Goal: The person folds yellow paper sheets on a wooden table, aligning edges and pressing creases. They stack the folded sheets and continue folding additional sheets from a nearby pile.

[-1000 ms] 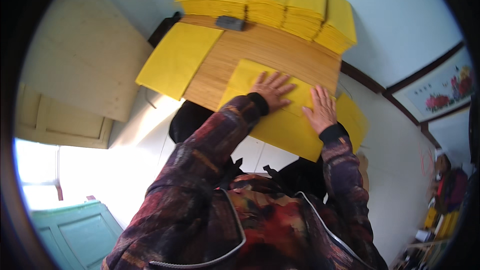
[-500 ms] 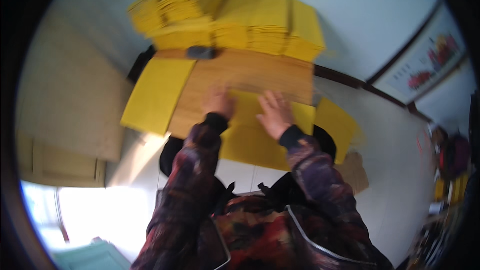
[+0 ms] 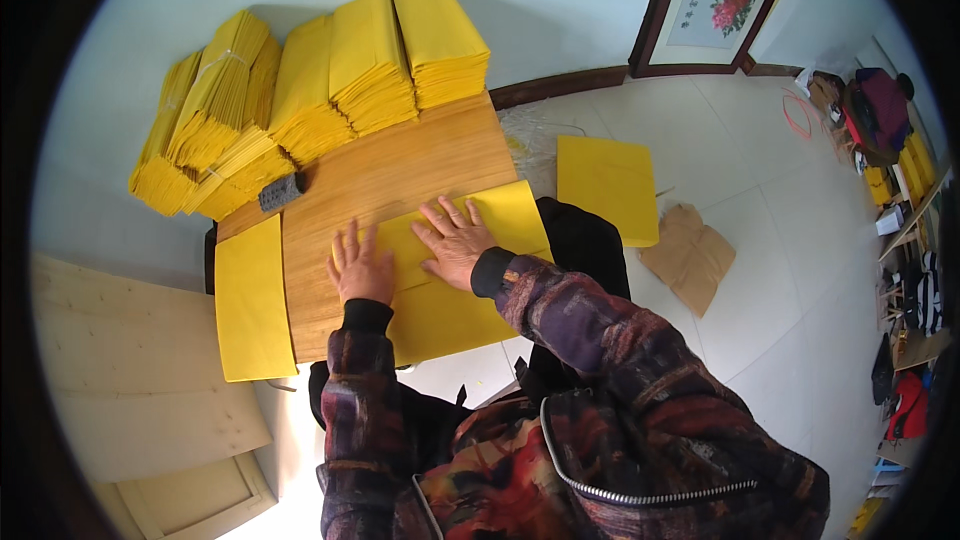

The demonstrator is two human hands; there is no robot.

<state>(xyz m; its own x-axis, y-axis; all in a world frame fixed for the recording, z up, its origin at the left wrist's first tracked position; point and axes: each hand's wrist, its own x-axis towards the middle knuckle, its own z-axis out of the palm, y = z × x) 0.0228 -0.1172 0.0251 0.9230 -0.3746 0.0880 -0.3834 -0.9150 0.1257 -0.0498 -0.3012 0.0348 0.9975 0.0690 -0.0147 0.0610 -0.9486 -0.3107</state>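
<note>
A large yellow paper sheet [image 3: 450, 315] with a crosswise crease lies on the wooden table [image 3: 380, 175], its near part reaching past the front edge over my lap. My right hand [image 3: 455, 245] rests flat on its upper part, fingers spread. At the sheet's left edge, my left hand [image 3: 362, 265] lies palm down with fingers apart, its fingertips over bare wood. Neither hand grips anything. Another yellow sheet [image 3: 252, 300] lies along the table's left side and overhangs the front. Between it and the stacks sits a small dark grey textured object [image 3: 281, 192].
Several yellow paper stacks [image 3: 370, 60] line the table's back, with tied bundles [image 3: 225, 70] at the left. Right of the table is a yellow pile [image 3: 605, 185]; brown paper [image 3: 688, 258] lies on the tiled floor. A wooden panel [image 3: 130, 370] stands left, a cluttered shelf [image 3: 915, 350] far right.
The whole view has turned, so the table and stacks sit farther left and more of the right-hand floor shows. Both hands stay spread at the sheet; the earlier motion blur is gone.
</note>
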